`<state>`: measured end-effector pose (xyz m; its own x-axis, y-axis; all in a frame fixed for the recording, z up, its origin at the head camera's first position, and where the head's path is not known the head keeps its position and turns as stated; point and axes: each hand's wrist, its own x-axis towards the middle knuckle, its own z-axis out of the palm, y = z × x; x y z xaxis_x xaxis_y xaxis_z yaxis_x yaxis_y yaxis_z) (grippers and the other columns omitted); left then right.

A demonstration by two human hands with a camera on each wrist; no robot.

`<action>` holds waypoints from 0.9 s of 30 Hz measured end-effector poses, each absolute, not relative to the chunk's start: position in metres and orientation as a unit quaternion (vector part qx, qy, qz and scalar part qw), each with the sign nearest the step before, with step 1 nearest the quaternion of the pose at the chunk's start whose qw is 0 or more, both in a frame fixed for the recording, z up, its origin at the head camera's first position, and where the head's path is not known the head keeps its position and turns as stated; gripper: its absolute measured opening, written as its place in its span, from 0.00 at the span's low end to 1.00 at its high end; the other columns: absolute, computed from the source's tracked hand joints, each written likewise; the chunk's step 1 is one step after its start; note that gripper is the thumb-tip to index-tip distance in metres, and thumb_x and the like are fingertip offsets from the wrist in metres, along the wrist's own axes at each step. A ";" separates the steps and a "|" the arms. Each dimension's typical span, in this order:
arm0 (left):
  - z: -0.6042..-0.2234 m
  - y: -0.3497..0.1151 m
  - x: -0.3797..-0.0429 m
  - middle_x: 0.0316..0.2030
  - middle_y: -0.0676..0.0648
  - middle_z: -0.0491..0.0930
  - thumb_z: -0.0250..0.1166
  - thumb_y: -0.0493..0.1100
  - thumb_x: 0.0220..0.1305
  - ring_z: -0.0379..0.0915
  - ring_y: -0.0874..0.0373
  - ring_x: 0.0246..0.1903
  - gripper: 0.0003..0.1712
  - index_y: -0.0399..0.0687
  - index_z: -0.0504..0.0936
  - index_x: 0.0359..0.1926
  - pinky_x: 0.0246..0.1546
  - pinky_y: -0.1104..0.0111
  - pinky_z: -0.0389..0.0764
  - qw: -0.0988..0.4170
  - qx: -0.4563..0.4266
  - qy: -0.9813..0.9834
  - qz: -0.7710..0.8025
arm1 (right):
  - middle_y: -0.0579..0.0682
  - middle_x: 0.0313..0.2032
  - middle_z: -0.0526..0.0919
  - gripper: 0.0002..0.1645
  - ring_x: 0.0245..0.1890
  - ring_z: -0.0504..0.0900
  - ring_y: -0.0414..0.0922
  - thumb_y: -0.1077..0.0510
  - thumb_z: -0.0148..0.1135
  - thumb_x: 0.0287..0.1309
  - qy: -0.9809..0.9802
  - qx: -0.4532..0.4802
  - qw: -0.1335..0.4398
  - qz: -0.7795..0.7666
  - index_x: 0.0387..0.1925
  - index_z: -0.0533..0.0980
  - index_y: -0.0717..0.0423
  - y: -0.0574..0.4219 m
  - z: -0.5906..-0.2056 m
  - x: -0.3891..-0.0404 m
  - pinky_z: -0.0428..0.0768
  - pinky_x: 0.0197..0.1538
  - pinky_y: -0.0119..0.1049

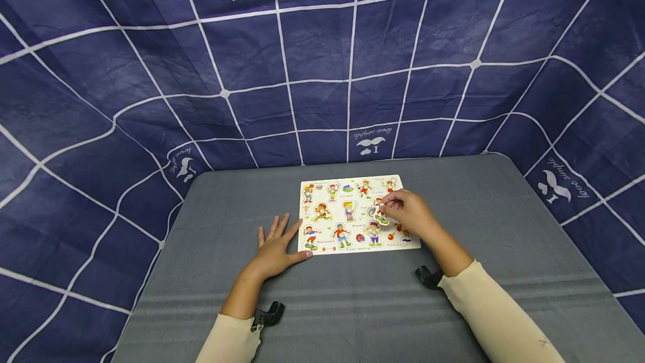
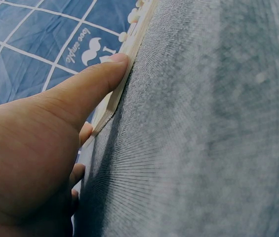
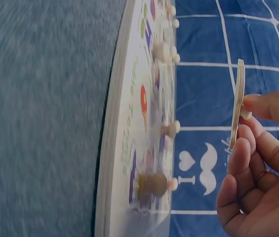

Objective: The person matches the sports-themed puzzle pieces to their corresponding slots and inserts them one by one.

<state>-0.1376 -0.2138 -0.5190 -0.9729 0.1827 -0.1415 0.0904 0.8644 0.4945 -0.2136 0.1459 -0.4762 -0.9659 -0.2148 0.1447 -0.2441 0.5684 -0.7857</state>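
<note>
A cream wooden peg puzzle board (image 1: 335, 220), printed with sports figures, lies flat on the table. My left hand (image 1: 274, 253) is spread at its lower left corner, thumb and fingertips on the board's edge. The left wrist view shows the thumb (image 2: 102, 74) resting along that wooden edge. Over the board's right part, my right hand (image 1: 412, 213) pinches a puzzle piece (image 1: 380, 213) showing a small figure. Seen edge-on in the right wrist view, this thin wooden piece (image 3: 238, 101) is raised off the board, its knob (image 3: 246, 114) between thumb and fingers.
Several other figure pieces with round knobs, such as the roller skater (image 1: 341, 235), sit in the board. Grey cloth covers the table (image 1: 353, 307). A dark blue curtain with white lines (image 1: 322, 105) stands behind and at both sides.
</note>
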 end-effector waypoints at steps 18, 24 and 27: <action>-0.519 -0.214 -0.138 0.82 0.45 0.40 0.66 0.74 0.56 0.27 0.41 0.81 0.56 0.67 0.54 0.80 0.73 0.34 0.24 0.093 0.071 0.962 0.246 | 0.47 0.29 0.81 0.06 0.28 0.74 0.36 0.59 0.73 0.55 -0.880 0.165 0.003 0.446 0.33 0.84 0.56 0.110 -0.479 -0.206 0.74 0.33 0.26; -0.519 -0.215 -0.138 0.82 0.45 0.40 0.66 0.75 0.56 0.26 0.41 0.81 0.56 0.67 0.54 0.80 0.73 0.34 0.23 0.093 0.073 0.961 0.249 | 0.47 0.29 0.79 0.05 0.28 0.74 0.36 0.59 0.73 0.55 -0.876 0.172 -0.008 0.451 0.32 0.84 0.56 0.098 -0.481 -0.203 0.73 0.34 0.26; -0.520 -0.215 -0.138 0.82 0.45 0.40 0.66 0.75 0.56 0.26 0.42 0.81 0.56 0.67 0.54 0.80 0.73 0.34 0.23 0.093 0.073 0.962 0.248 | 0.46 0.30 0.79 0.05 0.29 0.74 0.37 0.58 0.73 0.55 -0.878 0.172 -0.016 0.447 0.32 0.84 0.54 0.091 -0.483 -0.202 0.74 0.35 0.26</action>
<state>-0.1384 -0.2150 -0.5197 -0.9720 0.1865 -0.1433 0.0939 0.8664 0.4904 -0.2024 0.0911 -0.4832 -0.9401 -0.3171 0.1253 -0.2879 0.5414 -0.7900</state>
